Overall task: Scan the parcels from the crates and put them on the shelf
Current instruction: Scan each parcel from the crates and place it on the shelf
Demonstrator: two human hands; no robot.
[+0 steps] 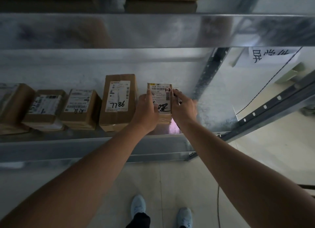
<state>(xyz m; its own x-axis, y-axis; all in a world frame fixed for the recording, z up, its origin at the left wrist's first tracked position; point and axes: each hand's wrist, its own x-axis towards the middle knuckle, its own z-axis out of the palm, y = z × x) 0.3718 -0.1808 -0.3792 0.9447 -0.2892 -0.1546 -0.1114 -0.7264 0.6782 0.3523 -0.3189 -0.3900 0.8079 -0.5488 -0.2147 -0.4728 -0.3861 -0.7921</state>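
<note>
My left hand (148,110) and right hand (183,106) both grip the small parcel (161,98) on the shelf (172,131), at 3 o'clock of the tall box (119,99). If I push crooked, it may knock this neighbour.

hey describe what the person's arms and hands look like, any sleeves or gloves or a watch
Both forearms are bare from the bottom of the view up to the wrists: no sleeves show. The left hand and right hand wear no gloves, and no watch, bracelet or ring can be made out in this dim light.
</note>
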